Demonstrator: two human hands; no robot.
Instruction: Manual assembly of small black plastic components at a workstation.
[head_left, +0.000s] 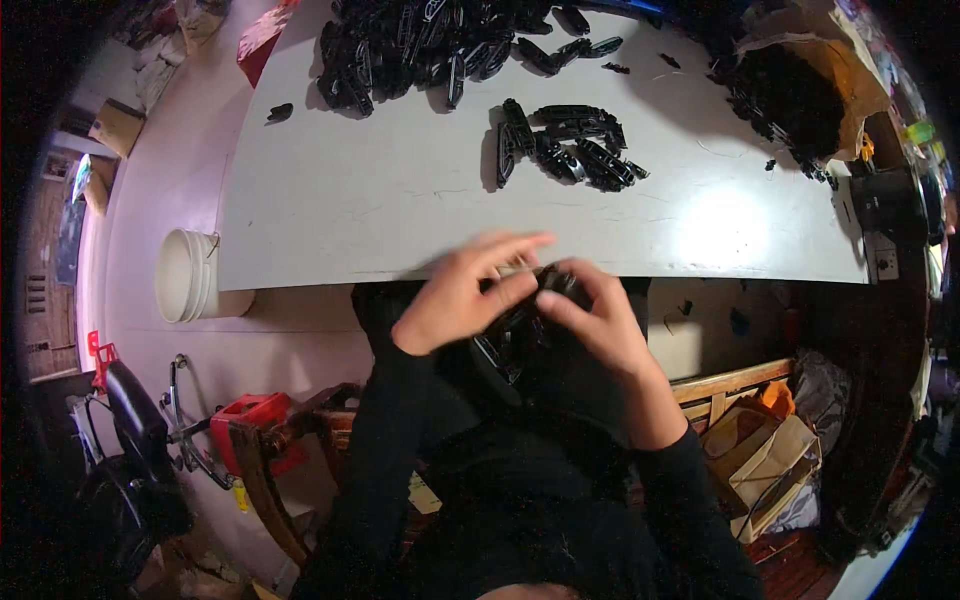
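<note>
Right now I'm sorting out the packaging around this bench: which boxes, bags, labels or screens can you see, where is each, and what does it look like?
Torn brown paper bag: far right of the white table, open, dark parts spilling out.
Brown cardboard boxes: floor at lower right, flaps open.
Small cardboard box: floor at far left, closed, tan.
Stack of white round tubs: left of the table edge.
No screens or readable labels show clearly.

Brown paper bag top right on table; cardboard boxes, perhaps open, lower right.

Long black sleeves, black top, left hand bare, right hand bare
</note>
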